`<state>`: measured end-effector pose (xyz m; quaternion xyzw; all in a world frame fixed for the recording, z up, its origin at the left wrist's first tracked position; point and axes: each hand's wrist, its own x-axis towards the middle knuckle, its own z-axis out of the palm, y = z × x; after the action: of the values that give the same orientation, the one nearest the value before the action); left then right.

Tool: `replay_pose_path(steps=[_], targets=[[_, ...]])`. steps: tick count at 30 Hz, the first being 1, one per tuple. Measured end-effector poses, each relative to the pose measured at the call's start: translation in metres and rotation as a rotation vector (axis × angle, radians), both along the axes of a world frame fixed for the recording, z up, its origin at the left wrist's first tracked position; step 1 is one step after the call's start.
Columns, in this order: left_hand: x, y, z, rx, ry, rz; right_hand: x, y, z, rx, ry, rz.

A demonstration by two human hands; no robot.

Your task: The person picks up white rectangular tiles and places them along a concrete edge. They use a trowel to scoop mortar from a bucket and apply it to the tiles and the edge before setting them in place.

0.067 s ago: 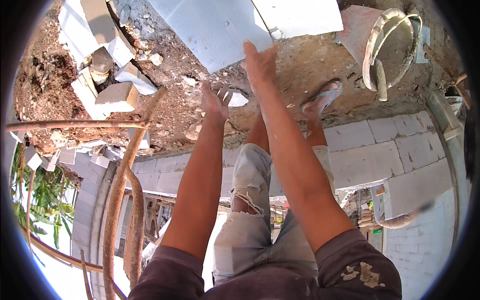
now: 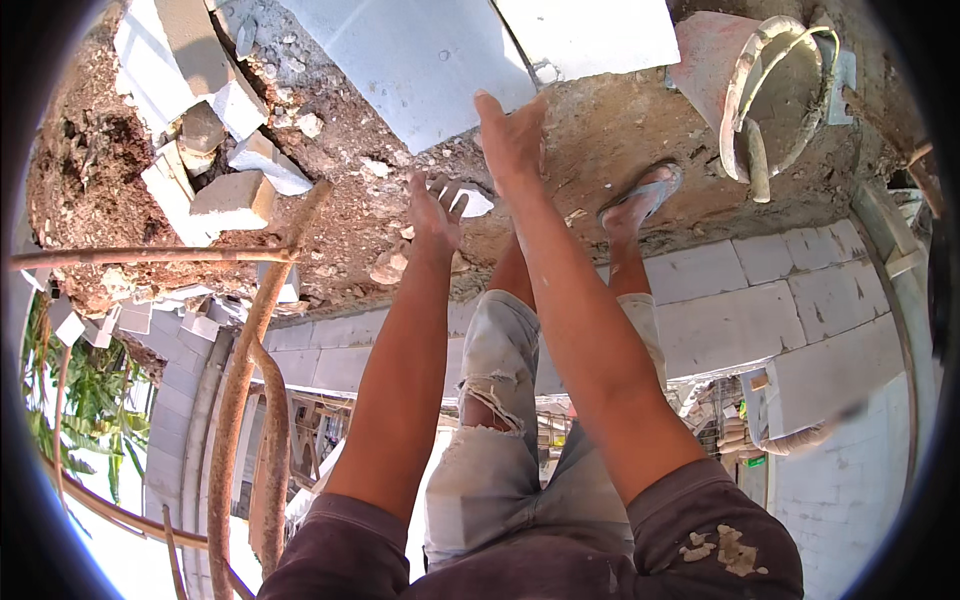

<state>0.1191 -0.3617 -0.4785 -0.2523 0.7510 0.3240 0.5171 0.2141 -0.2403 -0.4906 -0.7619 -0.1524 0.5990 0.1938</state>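
Note:
A large pale grey block lies on the dirt ahead of me, its near corner pointing towards me. My right hand is at the block's near right edge, thumb and fingers apart; whether it touches the edge I cannot tell. Lower and to the left, my left hand hangs short of the block's near corner, fingers spread and holding nothing. Beneath its fingers a small white fragment lies on the ground. Alongside the grey block, to its right, is a brightly lit white block.
Broken block pieces are heaped at the left. A wooden pole frame stands on my left side. At the far right a mortar-crusted bucket lies tipped over. A low block wall runs behind my sandalled foot.
Both hands have drawn back slightly towards me, the right one also a little leftward. The whole view has shifted a touch.

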Motion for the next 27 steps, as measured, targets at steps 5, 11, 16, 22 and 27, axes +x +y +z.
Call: replay_pose_path(steps=[5,11,16,22,27], targets=[[0.035,-0.051,-0.050,0.243,-0.274,-0.261,0.003,-0.010,0.025,0.058,0.024,0.343],[0.092,0.036,-0.049,0.475,0.012,-1.122,0.106,0.052,0.018,-0.061,0.309,0.922],[0.133,0.121,-0.068,0.555,0.252,-0.745,0.190,0.142,-0.023,0.592,-0.554,0.650],[0.126,0.156,-0.117,0.608,0.202,-0.246,0.223,0.172,-0.127,0.352,-0.121,0.508],[0.153,0.158,-0.073,0.450,0.218,-0.155,0.213,0.170,-0.074,0.220,-0.087,0.548]])
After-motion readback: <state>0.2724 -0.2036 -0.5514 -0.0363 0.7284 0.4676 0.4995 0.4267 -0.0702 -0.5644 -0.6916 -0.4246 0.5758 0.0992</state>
